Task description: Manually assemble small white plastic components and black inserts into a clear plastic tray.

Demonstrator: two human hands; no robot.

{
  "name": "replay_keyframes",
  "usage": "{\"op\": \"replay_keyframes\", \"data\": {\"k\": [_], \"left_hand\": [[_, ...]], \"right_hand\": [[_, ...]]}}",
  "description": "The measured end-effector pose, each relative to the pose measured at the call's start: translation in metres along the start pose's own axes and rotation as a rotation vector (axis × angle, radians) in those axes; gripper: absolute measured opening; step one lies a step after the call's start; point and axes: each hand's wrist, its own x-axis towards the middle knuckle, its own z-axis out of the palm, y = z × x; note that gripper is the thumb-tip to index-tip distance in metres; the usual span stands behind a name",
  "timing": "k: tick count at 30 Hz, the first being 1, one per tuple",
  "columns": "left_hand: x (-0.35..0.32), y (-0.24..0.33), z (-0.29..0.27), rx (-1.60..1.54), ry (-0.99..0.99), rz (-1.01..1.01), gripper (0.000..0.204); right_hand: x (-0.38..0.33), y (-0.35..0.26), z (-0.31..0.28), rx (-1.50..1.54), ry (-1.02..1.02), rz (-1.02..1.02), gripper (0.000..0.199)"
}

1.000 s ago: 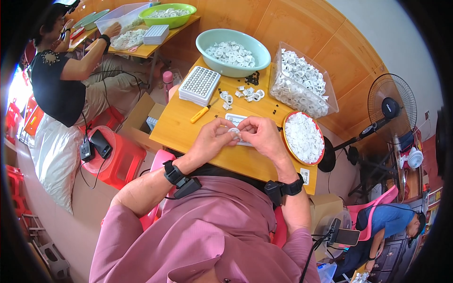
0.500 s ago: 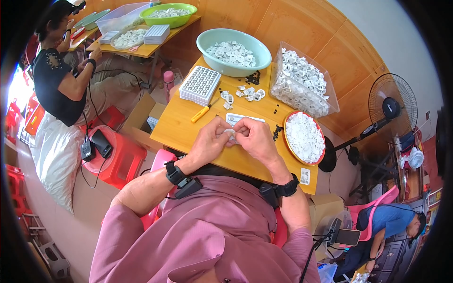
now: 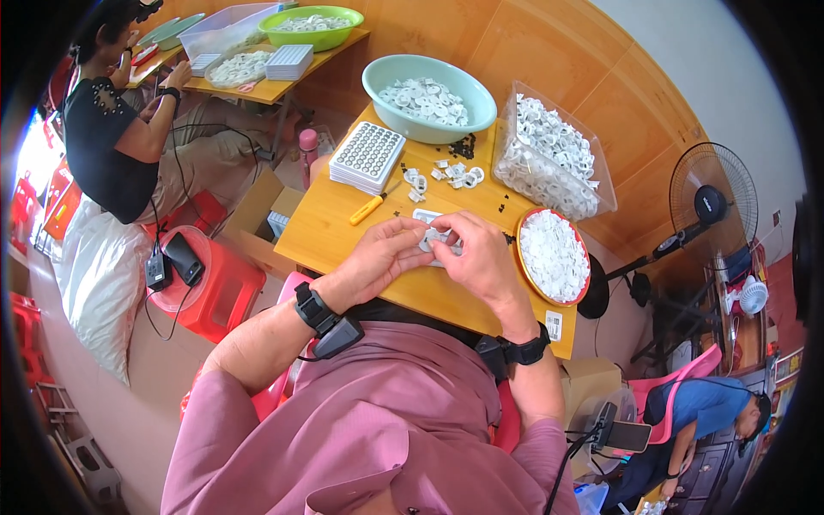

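Note:
Close together over the near part of the table, my hands meet at a small white plastic part (image 3: 431,239). Between thumb and fingertips, my right hand (image 3: 477,257) pinches it from the right. My left hand (image 3: 384,255), its fingers stretched toward the part, grips its left side. Fingers hide much of its shape. Beneath the fingertips lies a small white tray (image 3: 422,215), mostly covered by my hands. Beyond it are several loose white round parts (image 3: 463,176). A yellow-handled screwdriver-like tool (image 3: 367,209) lies left of them.
Stacked white trays (image 3: 367,154) stand behind the tool. A pale green basin (image 3: 472,116) and a clear bin (image 3: 605,184) hold white parts. A red-rimmed bowl (image 3: 520,249) of small white pieces sits right. Black bits (image 3: 463,146) lie scattered. A fan (image 3: 711,204) and two other people are nearby.
My hands have moved slightly right, and the left hand has opened out flatter, its fingers straighter. The white part is still between both hands.

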Motion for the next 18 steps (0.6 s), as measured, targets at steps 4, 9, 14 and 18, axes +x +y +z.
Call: {"op": "replay_keyframes", "data": {"k": [4, 9, 14, 18], "left_hand": [[-0.0028, 0.0007, 0.0049, -0.037, -0.026, -0.008, 0.025], [-0.0034, 0.0009, 0.0038, -0.058, -0.054, -0.033, 0.025], [-0.0025, -0.0011, 0.0019, -0.082, -0.068, -0.056, 0.026], [-0.0022, -0.0015, 0.0013, -0.125, -0.063, -0.073, 0.020]], "right_hand": [[-0.0035, -0.0026, 0.0041, -0.169, 0.073, -0.206, 0.019], [-0.0039, -0.0028, 0.0035, -0.282, 0.066, -0.288, 0.016], [-0.0050, -0.0050, 0.0082, -0.272, 0.103, -0.288, 0.011], [-0.0051, -0.0020, 0.0102, -0.274, 0.104, -0.306, 0.010]]}}
